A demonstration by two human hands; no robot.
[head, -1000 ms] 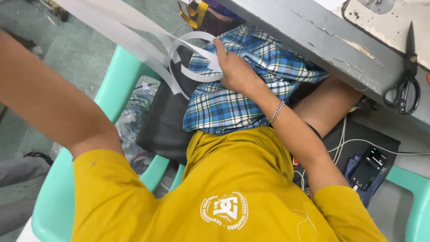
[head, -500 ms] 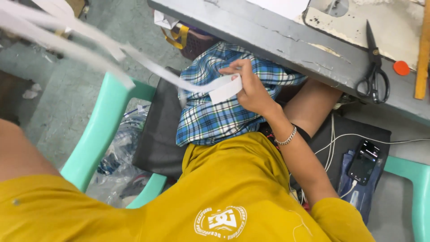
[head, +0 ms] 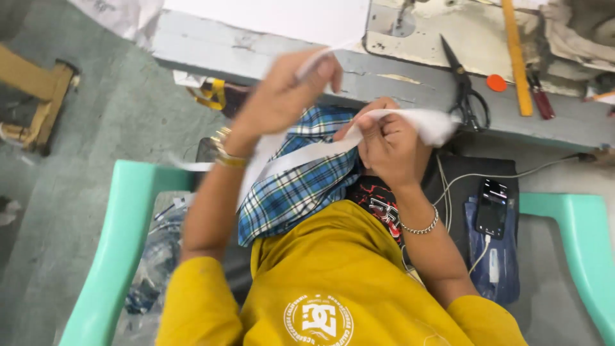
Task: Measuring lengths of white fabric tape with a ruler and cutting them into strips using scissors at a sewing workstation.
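White fabric strip (head: 320,150), thin and ribbon-like, is what both hands are busy with. It runs on a slant across the person's lap, low on the left side near the teal chair (head: 122,256) and climbing to the upper right, where a bunched end pokes out past the right hand (head: 387,144) just under the edge of the grey bench (head: 269,54). That long axis is the main thing: the right hand has its grip closed around the strip close to the bunched end, fingers curled tight, while the left hand (head: 282,96) sits higher and a bit left, pinching another run of the strip between thumb and fingertips. So the loose length lies down and to the left of both grips, trailing over the plaid shorts (head: 295,192), and the left hand is the nearer one to that slack.

Compared with half a second back, the left arm has swung in from way off to the side and now is up in front of the chest, and the right hand has lifted off the lap. Black scissors (head: 464,86) lie on the bench, well apart from either hand.
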